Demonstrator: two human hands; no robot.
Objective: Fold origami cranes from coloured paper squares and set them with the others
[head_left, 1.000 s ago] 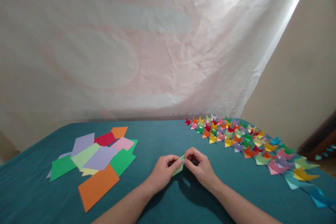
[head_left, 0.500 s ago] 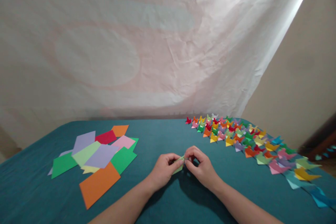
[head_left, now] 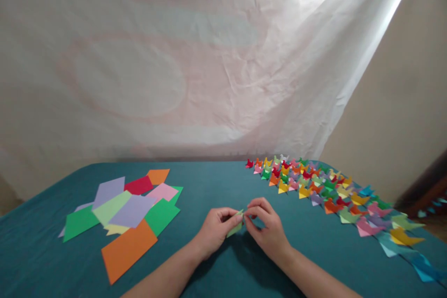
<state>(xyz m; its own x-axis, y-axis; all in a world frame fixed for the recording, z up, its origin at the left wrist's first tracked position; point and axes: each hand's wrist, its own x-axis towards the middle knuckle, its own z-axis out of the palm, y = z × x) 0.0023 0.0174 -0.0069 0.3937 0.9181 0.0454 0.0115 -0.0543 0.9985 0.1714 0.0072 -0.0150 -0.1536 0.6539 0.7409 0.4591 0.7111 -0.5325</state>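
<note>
Near the front middle of the table, my left hand (head_left: 218,228) pinches a small folded piece of light green paper (head_left: 234,230) between thumb and fingers. Much of that paper is covered by the hand. My right hand (head_left: 266,224) is at the paper's right edge, its thumb and forefinger curled together in a pinch there. What part of the fold sits between those fingertips is too small to make out. Both hands are just above the cloth and cast shadows on it.
Loose coloured paper sheets, among them an orange one (head_left: 130,252), overlap on the left of the teal tablecloth (head_left: 209,181). Rows of small folded paper birds, such as a yellow one (head_left: 407,236), fill the right side. A pale hanging cloth (head_left: 195,70) stands behind.
My right fingertips have shifted slightly on the paper's edge, and more of the light green fold shows. The view has tilted a little. Sheets and birds lie as before.
</note>
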